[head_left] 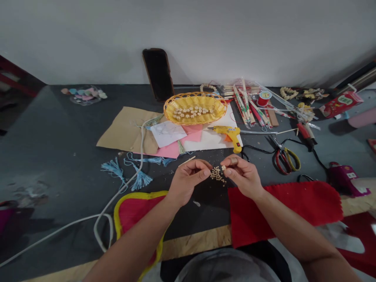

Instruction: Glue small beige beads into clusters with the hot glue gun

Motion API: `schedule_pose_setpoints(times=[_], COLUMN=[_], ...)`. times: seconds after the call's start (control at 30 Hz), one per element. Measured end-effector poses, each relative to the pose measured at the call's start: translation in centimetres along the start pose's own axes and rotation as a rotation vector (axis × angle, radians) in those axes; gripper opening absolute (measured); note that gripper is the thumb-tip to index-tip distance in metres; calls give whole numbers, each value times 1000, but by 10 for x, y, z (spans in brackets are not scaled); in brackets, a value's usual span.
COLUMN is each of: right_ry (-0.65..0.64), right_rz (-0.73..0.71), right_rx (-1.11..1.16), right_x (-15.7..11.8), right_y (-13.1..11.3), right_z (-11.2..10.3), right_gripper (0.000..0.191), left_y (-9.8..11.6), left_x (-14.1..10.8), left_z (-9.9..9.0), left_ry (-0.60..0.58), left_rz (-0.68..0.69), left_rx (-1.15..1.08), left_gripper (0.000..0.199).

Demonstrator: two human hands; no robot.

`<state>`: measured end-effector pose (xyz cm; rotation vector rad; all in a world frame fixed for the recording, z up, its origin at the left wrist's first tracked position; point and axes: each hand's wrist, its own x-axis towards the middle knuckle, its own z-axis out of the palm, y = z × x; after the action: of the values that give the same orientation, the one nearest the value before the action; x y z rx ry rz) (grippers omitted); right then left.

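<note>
My right hand [245, 176] pinches a small cream bead cluster [223, 168] between thumb and forefinger. Facing it, my left hand [192, 176] is closed, thumb and fingertips together; what it holds, if anything, is too small to make out. Between the hands, a loose pile of small tan beads [217, 173] lies on the dark table. Beyond them stands a yellow woven basket [170, 111] with several flower-like bead clusters [193, 112] inside. A yellow hot glue gun [230, 135] rests on its side just past my right hand.
Scissors [286, 158], red felt [302, 199] and a purple object [346, 178] are on the right. Blue tassels [141, 178], a white cable [141, 152] and brown paper [123, 129] lie left. A phone [158, 74] leans on the wall; wrapped sticks [242, 103] lie behind.
</note>
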<state>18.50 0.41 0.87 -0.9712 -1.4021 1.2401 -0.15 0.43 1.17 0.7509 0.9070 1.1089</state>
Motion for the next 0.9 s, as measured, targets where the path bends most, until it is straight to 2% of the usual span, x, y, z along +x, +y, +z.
schedule_pose_setpoints(times=[0.07,0.17,0.23,0.5,0.9], right_ry=[-7,-31,-50,-112,-159], right_rz=[-11,-33,-52,-248,-306], right_rx=[4,-34,-86,-290,-328], right_x=[-1,-2,-2,1,0], right_y=[1,3,3,-2,-4], right_z=[0,-1,-2,1,3], right_gripper=[15,15,15,13,13], left_y=[0,0,0,0,1], left_x=[0,-1,-2,-2,-4], left_z=[-1,-2,-1,2,1], left_ry=[-13,-41,-71,-179,-212], left_rz=[8,-3,-43,-81,-78], left_rx=[6,20,33,104,132], left_gripper=[23,13,22,16,13])
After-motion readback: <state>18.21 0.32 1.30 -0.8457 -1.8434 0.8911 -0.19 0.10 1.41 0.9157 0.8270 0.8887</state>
